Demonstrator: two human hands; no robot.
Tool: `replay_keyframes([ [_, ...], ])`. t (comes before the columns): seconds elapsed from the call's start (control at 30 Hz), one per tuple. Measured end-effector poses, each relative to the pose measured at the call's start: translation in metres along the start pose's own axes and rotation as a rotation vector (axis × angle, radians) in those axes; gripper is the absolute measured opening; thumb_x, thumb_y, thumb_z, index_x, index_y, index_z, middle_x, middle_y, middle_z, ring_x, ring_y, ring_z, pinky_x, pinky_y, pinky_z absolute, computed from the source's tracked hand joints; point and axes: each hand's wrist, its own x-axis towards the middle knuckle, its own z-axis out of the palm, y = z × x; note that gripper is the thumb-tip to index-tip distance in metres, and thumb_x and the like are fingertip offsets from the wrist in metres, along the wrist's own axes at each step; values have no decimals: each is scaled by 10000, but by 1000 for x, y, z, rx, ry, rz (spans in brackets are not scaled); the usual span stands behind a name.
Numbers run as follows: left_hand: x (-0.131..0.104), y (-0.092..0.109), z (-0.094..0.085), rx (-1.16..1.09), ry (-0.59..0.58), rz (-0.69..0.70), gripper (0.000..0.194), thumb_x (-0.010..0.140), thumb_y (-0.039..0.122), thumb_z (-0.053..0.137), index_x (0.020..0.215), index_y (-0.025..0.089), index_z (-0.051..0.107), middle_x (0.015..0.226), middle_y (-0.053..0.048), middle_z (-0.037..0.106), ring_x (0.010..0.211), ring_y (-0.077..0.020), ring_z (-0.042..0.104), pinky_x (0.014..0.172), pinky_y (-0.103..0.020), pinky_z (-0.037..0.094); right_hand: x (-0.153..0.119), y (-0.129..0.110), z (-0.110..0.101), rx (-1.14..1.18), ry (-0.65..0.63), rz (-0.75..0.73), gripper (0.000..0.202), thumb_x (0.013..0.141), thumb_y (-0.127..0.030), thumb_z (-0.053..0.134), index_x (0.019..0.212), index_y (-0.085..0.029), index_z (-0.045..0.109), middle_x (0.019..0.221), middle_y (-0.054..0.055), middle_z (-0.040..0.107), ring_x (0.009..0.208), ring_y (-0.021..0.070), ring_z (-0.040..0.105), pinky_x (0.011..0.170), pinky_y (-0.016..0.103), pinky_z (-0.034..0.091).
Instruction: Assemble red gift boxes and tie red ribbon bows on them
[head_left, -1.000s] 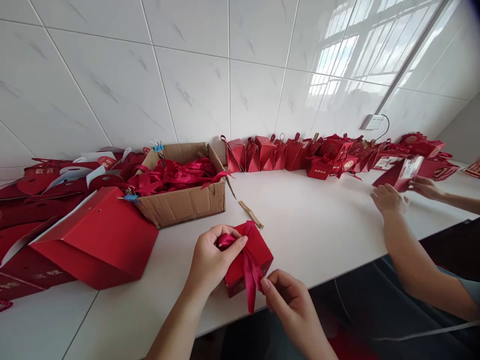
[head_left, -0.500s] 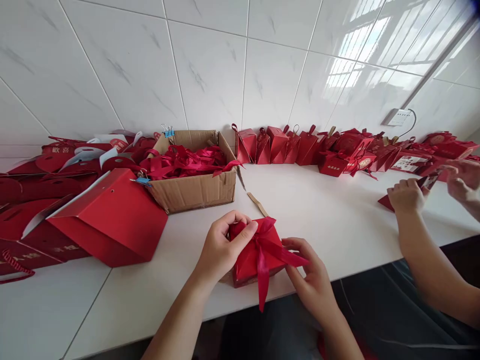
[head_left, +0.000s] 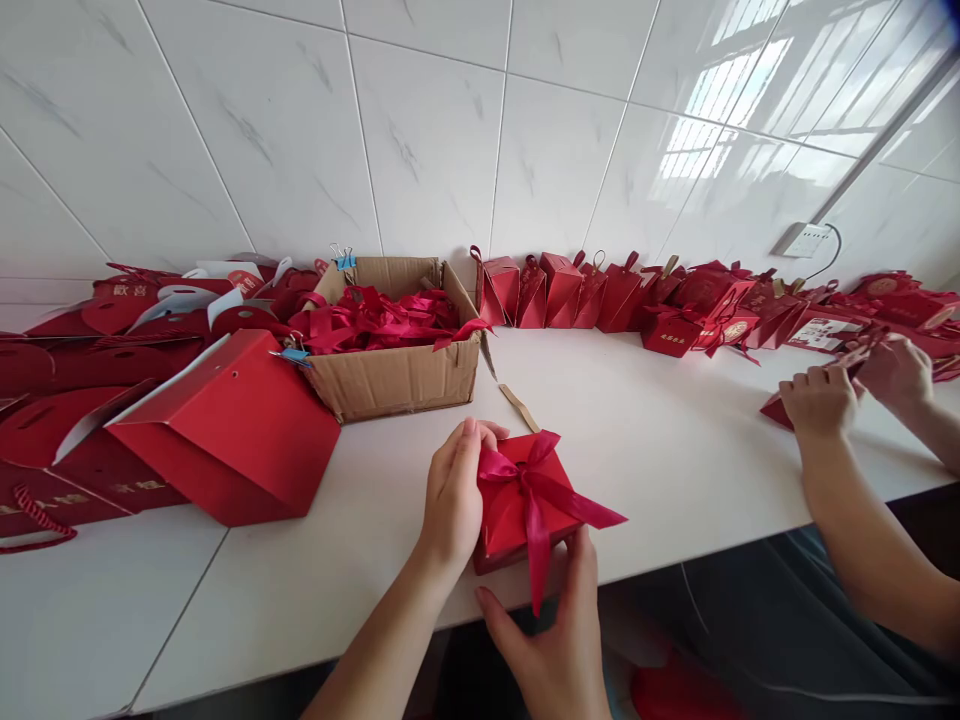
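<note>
Spreading thumb from fingers, a person's right hand (head_left: 551,650) reaches the near side of a small red box (head_left: 501,522) on a white desk (head_left: 270,620), close to the near edge. The box lies just beyond that hand and just right of the left hand (head_left: 450,500), which cups its left side, visible fingers close together; how firmly, the view does not tell. Nearly square, it shows no clear long axis. Its red ribbon (head_left: 535,540) trails one tail right, another down between the right hand's thumb and finger. Beyond lies a tan strip (head_left: 519,408); at left, a large red carton (head_left: 240,430) stands beside a cardboard box (head_left: 397,382) of loose ribbons (head_left: 382,318). Far right, a co-worker's hands (head_left: 821,405) mostly cover a red piece (head_left: 778,410), hard to make out. Gift boxes (head_left: 500,293) line the far wall (head_left: 427,130). Hidden: the small box's left side and the right hand's outer fingers.
</note>
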Motion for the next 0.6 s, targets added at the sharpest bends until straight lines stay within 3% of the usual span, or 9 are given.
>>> replay_keyframes([
  [0.13, -4, 1, 4, -87, 16, -49, 369, 939, 434, 394, 677, 191, 486, 929, -37, 652, 898, -165, 583, 766, -234, 444, 10, -15, -3, 54, -4, 64, 1000, 679, -432, 746, 1458, -194, 165, 1381, 186, 399, 1262, 378, 414, 983, 534, 405],
  [0.27, -9, 5, 4, -114, -13, -80, 325, 920, 465, 431, 754, 195, 504, 1025, -38, 629, 911, -168, 585, 731, -242, 453, 24, -26, -13, 151, 7, 31, 879, 675, -416, 739, 1396, -201, 286, 1319, 160, 478, 1200, 334, 495, 950, 458, 462],
  [0.37, -10, 11, -1, -131, 13, -22, 268, 910, 463, 451, 842, 213, 520, 1078, -37, 594, 1042, -186, 550, 818, -267, 452, 46, -21, -28, 189, 70, 14, 861, 652, -441, 746, 1371, -205, 335, 1305, 151, 499, 1193, 332, 505, 960, 471, 454],
  [0.5, -6, 22, -13, -168, 111, 41, 219, 897, 437, 479, 891, 222, 516, 1083, -42, 572, 1114, -198, 510, 872, -307, 428, 119, 6, -52, 173, 100, -95, 898, 583, -444, 785, 1332, -199, 355, 1286, 145, 506, 1104, 308, 557, 941, 484, 461],
  [0.6, 0, 30, -22, -182, 165, 31, 198, 869, 414, 542, 876, 219, 508, 1071, -34, 572, 1080, -198, 526, 847, -315, 419, 195, 28, -62, -65, 109, 25, 895, 620, -509, 727, 1332, -174, 300, 1245, 136, 516, 1061, 269, 575, 881, 403, 507],
])
